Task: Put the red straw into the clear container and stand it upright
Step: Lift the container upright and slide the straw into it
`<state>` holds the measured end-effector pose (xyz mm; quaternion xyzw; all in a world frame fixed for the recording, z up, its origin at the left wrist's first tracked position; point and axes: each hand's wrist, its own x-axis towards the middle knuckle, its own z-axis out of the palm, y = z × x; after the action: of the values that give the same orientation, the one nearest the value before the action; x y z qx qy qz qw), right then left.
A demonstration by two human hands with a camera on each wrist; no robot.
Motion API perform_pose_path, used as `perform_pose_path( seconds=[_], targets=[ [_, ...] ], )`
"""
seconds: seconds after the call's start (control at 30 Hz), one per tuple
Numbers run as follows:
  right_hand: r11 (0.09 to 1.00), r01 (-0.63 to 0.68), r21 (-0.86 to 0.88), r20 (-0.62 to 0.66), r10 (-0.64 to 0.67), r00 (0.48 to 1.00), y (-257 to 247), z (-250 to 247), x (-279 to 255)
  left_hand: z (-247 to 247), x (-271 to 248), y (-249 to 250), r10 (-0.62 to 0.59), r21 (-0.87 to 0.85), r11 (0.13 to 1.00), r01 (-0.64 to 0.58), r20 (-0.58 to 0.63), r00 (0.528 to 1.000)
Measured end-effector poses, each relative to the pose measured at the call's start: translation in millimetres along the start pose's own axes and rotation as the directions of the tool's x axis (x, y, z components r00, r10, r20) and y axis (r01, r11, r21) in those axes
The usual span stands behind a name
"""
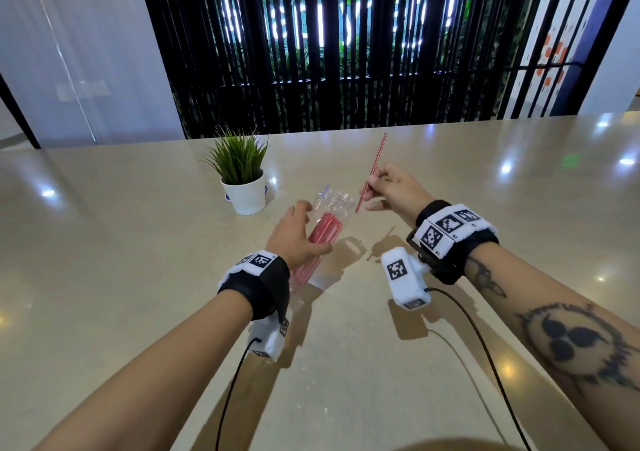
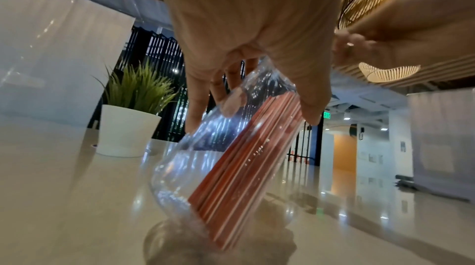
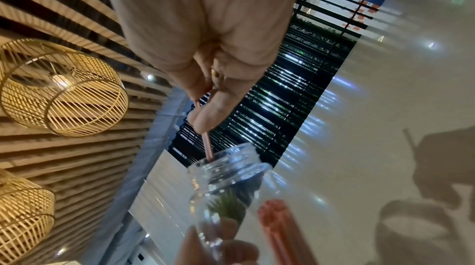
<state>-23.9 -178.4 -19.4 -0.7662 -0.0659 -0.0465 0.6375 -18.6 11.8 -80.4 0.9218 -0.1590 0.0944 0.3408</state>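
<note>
Pinching the thin red plastic straw point(image 1: 372, 172) in the right hand point(image 1: 391, 187), lower tip just at the mouth of the tilted clear plastic container point(image 1: 323, 229). Gripping that container in the left hand point(image 1: 294, 234), 1 red bundle already inside. Best keeping the tilt steady, feeding the tip past the rim, then righting the container.

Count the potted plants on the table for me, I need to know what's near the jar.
1. The potted plant stands on the table, just beyond and left of the tilted jar that the left hand holds. None other shows in any view.

Left grip point(image 1: 297, 232) curls round something clear; right grip point(image 1: 388, 189) pinches thumb to fingertips, raised.
</note>
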Motion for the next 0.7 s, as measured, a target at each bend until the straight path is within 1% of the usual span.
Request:
perform_pose_path(
  seconds=[0.07, 0.17, 0.2, 0.27, 0.33, 0.4, 0.5, 0.6, 0.7],
  targets=[
    [0.999, 0.046, 0.028, -0.055, -0.044, 0.998, -13.5, 4.3, 6.1, 4.4, -4.7, 7.4, 0.01, -0.078, 0.997, -0.01, -0.001, 1.0],
    [0.997, 0.07, 0.043, -0.133, -0.064, 0.989, -27.6, 11.8, 13.2, 11.6, -10.1, 15.6, 0.004, -0.175, 0.984, -0.008, -0.023, 1.0],
    [0.997, 0.072, 0.02, -0.15, -0.068, 0.986, -30.0, 14.5, 14.6, 13.7, -11.3, 17.5, 0.002, -0.199, 0.98, -0.007, -0.025, 1.0],
    [0.991, 0.08, -0.111, -0.168, -0.098, 0.981, -30.7, 20.3, 15.0, 17.1, -13.1, 19.2, -0.002, -0.233, 0.972, -0.004, -0.026, 1.0],
    [0.955, 0.091, -0.282, -0.162, -0.141, 0.977, -28.2, 25.4, 14.1, 18.4, -13.8, 19.7, -0.013, -0.261, 0.965, 0.005, -0.03, 0.999],
    [0.931, 0.081, -0.356, -0.161, -0.146, 0.976, -24.5, 29.1, 12.2, 18.5, -13.9, 20.6, -0.026, -0.283, 0.959, 0.012, -0.047, 0.999],
    [0.924, 0.054, -0.377, -0.138, -0.114, 0.984, -20.8, 31.4, 9.4, 16.1, -13.0, 21.7, -0.053, -0.318, 0.948, 0.025, -0.082, 0.995],
    [0.93, 0.042, -0.365, -0.09, -0.08, 0.993, -18.4, 32.6, 5.8, 12.8, -11.5, 21.3, -0.057, -0.324, 0.946, 0.025, -0.09, 0.994],
    [0.93, 0.067, -0.36, -0.07, -0.099, 0.993, -16.0, 33.6, 4.1, 11.7, -10.7, 19.2, -0.066, -0.329, 0.944, 0.035, -0.083, 0.994]
  ],
)
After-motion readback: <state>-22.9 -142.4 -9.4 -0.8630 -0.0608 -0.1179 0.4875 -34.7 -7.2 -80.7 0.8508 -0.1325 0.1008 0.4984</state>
